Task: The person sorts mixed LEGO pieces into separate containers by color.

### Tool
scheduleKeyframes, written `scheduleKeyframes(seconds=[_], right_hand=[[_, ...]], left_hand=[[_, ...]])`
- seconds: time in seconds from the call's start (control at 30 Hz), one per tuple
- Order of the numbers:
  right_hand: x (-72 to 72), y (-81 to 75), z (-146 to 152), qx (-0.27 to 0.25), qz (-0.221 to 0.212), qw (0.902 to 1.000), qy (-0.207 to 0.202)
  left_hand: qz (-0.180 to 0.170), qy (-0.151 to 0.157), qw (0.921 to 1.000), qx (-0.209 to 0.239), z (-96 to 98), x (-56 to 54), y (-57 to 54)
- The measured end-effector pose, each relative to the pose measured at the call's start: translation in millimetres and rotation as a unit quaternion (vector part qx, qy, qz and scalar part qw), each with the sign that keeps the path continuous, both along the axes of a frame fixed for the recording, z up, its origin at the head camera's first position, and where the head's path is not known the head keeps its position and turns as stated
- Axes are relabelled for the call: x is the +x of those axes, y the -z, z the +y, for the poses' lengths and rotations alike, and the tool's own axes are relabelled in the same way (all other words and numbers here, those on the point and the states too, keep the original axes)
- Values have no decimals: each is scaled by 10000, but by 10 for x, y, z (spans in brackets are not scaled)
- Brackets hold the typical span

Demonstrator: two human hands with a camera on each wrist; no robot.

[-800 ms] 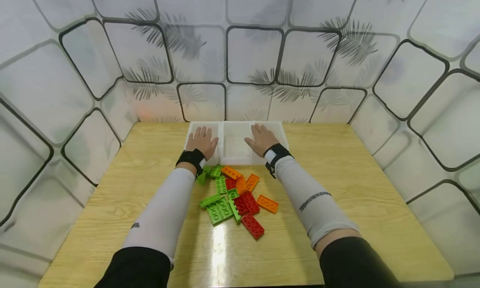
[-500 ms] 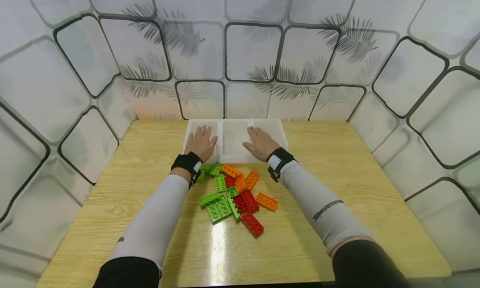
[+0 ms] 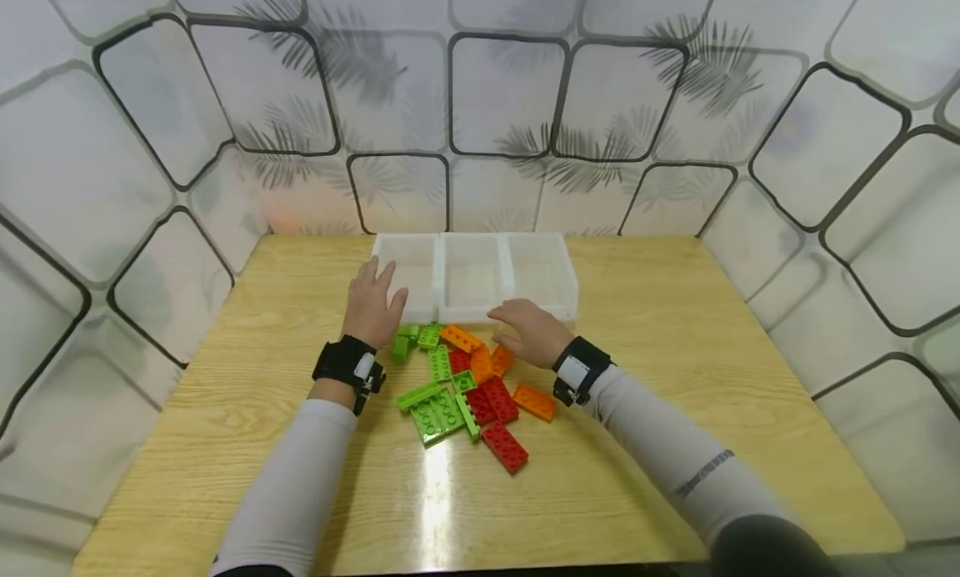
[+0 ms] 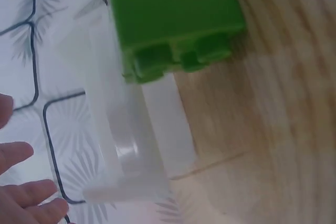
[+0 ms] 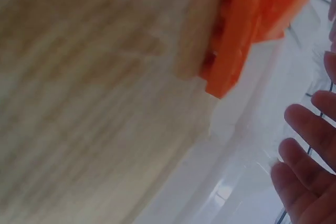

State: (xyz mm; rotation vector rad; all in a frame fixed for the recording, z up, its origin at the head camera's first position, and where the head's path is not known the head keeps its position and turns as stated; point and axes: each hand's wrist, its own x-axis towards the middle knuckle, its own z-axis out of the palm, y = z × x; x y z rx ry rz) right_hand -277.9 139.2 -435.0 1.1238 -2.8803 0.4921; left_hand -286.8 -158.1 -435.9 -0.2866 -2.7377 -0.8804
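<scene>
My left hand [image 3: 370, 304] hovers by the front left corner of a white box [image 3: 471, 313] with three compartments, fingers spread and holding nothing. My right hand [image 3: 534, 331] is at the box's front right, fingers loosely bent, overlapping the orange toy bricks [image 3: 460, 338] in the head view. Green bricks [image 3: 437, 413] lie in a pile left of red bricks [image 3: 505, 448]. Up close in the left wrist view is a green brick [image 4: 178, 19], apart from the left fingertips [image 4: 39, 190]. An orange brick [image 5: 236, 40] shows in the right wrist view, away from the right fingertips [image 5: 299, 116].
All of this stands on a light wooden table [image 3: 645, 444]. A pale patterned curtain [image 3: 506, 93] encloses its back and sides, and the box stands close to the back edge.
Both hands have lifted away from over the box. The left hand has moved left and toward the body; the right has come back toward the orange bricks. The bricks lie as before.
</scene>
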Motion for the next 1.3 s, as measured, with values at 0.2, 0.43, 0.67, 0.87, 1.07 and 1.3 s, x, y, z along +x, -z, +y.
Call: scheduleKeyframes(seconds=[0.2, 0.43, 0.67, 0.87, 1.07, 1.3], right_hand=[[21, 108, -35, 186, -162, 9990, -377], [36, 272, -31, 384, -494, 9970, -455], [-15, 335, -4, 416, -622, 9957, -544], [-26, 324, 45, 299, -1593, 9854, -525], [-98, 218, 142, -190, -2236, 9735, -436], [-368, -61, 304, -1184, -2112, 9701, -179]], left_hand=[[12, -495, 9962, 720, -191, 15, 120], [-473, -791, 9873, 1297, -281, 34, 278], [-474, -1002, 9756, 1893, -313, 55, 332], [-569, -1319, 9675, 2081, -335, 31, 372], [-525, -1410, 9658, 2110, -349, -21, 370], [-590, -1392, 9647, 2156, -320, -98, 396]])
